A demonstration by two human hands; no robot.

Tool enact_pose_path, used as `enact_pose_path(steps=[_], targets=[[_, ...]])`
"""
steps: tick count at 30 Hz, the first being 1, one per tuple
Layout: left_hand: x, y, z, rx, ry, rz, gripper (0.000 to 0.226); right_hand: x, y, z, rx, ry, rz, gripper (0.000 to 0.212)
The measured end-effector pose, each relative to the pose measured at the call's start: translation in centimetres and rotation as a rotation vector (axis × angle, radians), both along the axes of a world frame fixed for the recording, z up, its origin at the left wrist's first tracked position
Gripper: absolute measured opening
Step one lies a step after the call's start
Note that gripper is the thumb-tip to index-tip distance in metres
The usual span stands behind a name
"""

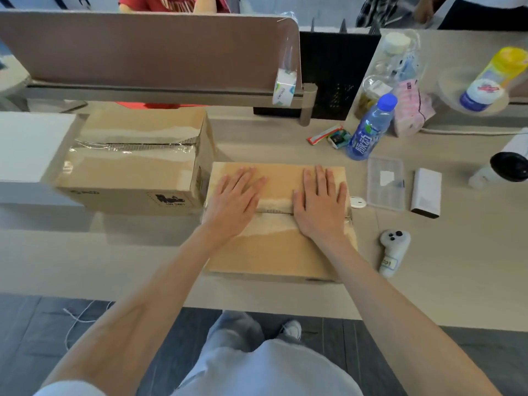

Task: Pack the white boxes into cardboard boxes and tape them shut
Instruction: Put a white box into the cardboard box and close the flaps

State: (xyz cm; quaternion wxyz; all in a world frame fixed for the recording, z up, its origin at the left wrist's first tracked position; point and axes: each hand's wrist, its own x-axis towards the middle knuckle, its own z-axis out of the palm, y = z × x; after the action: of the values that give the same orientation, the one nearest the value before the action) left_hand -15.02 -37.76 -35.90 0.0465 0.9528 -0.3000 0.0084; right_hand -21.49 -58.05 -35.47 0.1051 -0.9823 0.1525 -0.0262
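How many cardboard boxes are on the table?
2. The near box lies under the left hand and right hand; the taped box stands left of it. More may be hidden.

We see a bright, even scene, lit softly from above, so shadows are faint: a pale one lies on the table (85, 267) below the taped cardboard box (128, 178) toward 9 o'clock. The clear tape (134, 145) on it throws white glare. Wide-angle bowing bends the divider (143, 50) at 12 o'clock (its top edge curves plainly). Toward 2 o'clock the yellow-capped bottle (491, 78) is smeared with blur; the centre is fairly sharp, if slightly soft.
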Motion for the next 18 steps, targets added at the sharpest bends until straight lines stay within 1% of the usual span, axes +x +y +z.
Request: enact_pose_path(steps=[4,9,11,13,17,18], targets=[[1.8,-0.6,0.1,-0.016,0.001,0.016,0.050,2.2,-0.8,0.1,0.013,0.000,0.014,0.060],[4.2,-1.5,0.4,-0.137,-0.062,-0.033,0.042,4.5,-1.0,0.2,-0.001,-0.150,-0.012,0.050],[5.3,-2.3,0.8,-0.208,-0.071,-0.042,0.039,5.6,-1.2,0.5,0.033,-0.183,-0.006,0.042],[6.9,-3.6,1.4,-0.338,0.015,0.034,0.038,7.5,-1.6,1.0,0.112,-0.184,0.001,0.036],[12.1,-7.0,3.3,-0.667,0.373,0.255,0.037,13.3,-2.9,2.3,0.328,-0.168,-0.019,0.038],[13.7,-7.8,4.0,-0.723,0.416,0.285,0.039,15.0,-3.3,2.5,0.399,-0.169,-0.033,0.040]])
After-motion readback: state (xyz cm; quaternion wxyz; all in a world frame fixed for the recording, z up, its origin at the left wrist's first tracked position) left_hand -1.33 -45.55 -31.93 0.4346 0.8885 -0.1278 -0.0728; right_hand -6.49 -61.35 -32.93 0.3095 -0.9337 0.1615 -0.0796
